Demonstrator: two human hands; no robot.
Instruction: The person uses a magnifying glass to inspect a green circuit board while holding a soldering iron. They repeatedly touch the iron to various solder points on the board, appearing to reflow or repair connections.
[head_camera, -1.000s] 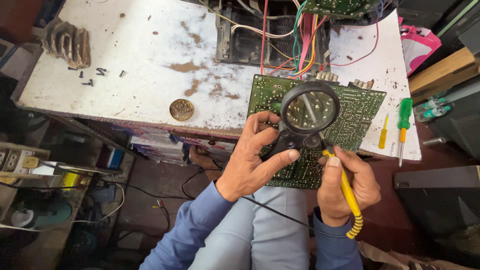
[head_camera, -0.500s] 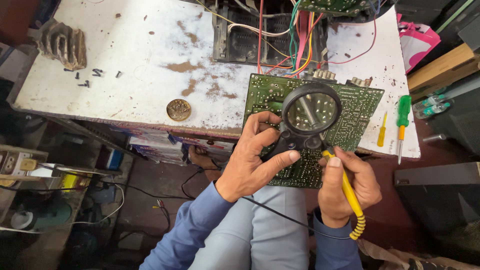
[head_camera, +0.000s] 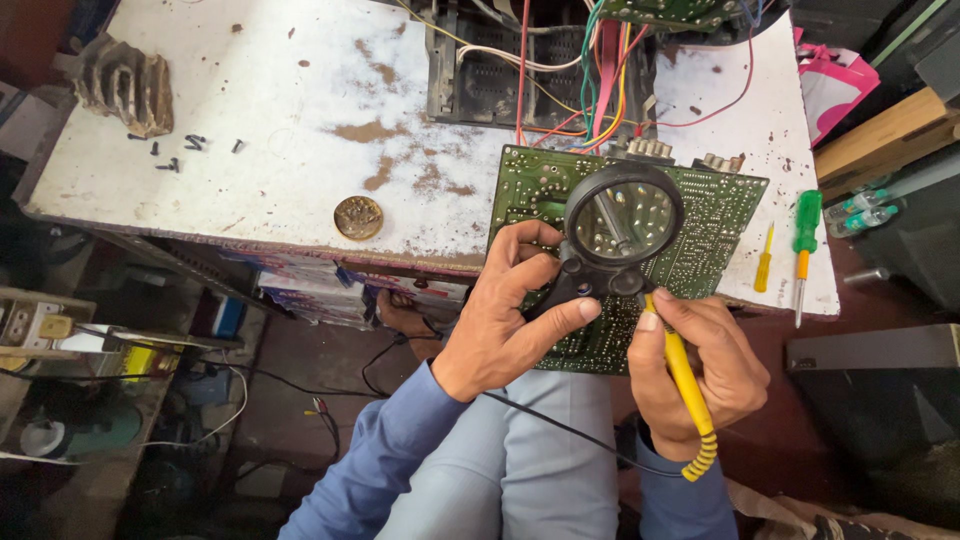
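Holding one magnifier (head_camera: 622, 215), one soldering iron (head_camera: 683, 372), one circuit board (head_camera: 720, 215)

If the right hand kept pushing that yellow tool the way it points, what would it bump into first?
Most likely the green circuit board. The right hand aims the yellow soldering iron up under the black magnifying glass, though depth is hard to judge, and the tip shows through the lens.
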